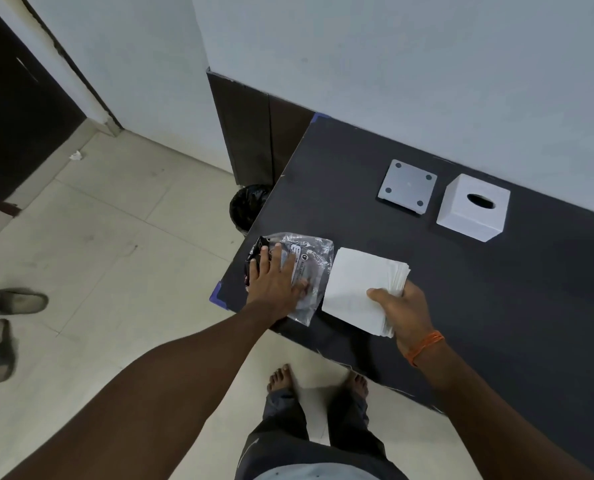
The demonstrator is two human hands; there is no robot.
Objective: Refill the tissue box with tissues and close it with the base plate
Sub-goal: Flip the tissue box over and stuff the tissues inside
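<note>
A white cube tissue box with an oval slot on top stands upright near the wall on the dark table. Left of it lies the grey square base plate, its four round feet facing up. A stack of white tissues sits near the table's front edge, gripped at its right corner by my right hand. My left hand lies flat, fingers spread, on the clear plastic tissue wrapper at the table's left corner.
A black-lined bin stands on the floor just past the table's left edge. Two slippers lie on the tiled floor at far left. My bare feet are under the table's front edge. The wall runs right behind the box.
</note>
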